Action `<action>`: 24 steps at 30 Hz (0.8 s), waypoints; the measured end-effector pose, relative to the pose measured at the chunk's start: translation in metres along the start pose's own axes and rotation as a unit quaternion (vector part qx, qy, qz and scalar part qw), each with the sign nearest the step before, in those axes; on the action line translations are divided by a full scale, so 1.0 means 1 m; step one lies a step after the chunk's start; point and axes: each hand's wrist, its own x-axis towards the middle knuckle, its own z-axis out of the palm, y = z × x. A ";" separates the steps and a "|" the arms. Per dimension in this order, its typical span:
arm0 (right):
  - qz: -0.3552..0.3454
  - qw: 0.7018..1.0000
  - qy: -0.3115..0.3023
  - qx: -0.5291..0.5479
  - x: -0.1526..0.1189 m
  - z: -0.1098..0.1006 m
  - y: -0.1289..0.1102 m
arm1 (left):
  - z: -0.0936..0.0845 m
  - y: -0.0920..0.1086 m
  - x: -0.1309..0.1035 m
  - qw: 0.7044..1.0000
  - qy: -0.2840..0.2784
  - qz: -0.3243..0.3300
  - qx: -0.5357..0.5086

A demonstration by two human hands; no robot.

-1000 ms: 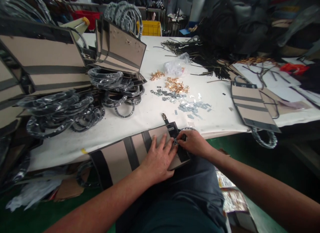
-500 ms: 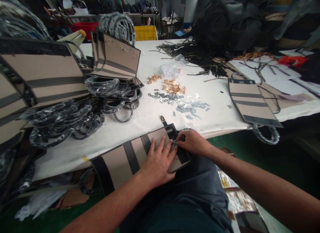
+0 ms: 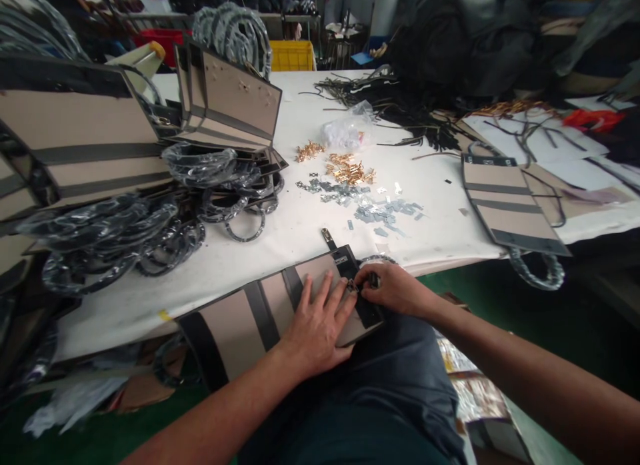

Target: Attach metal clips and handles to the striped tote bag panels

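A beige bag panel with dark bands lies tilted across my lap and the table's front edge. Spread flat on it, my left hand holds nothing, its fingertips reaching the dark end band. Beside those fingertips a small metal plate sits on the band. My right hand is closed, thumb and finger pinched at the plate's right edge; its other fingers are curled. A second metal fitting shows higher on the band. A short strap with a gold-coloured end sticks out beyond the panel.
Loose metal plates and gold-coloured fasteners lie on the white table, near a clear plastic bag. Bag panels and plastic-wrapped handles are stacked at left. Another panel lies at right, with dark straps behind.
My right fingers have shifted slightly at the metal plate, which now looks darker. My left hand stays flat on the panel. The view has moved a little.
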 end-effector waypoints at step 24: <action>-0.057 0.968 0.148 -0.195 -0.023 0.037 0.004 | 0.001 0.000 -0.001 1.000 -0.007 -0.001 -0.015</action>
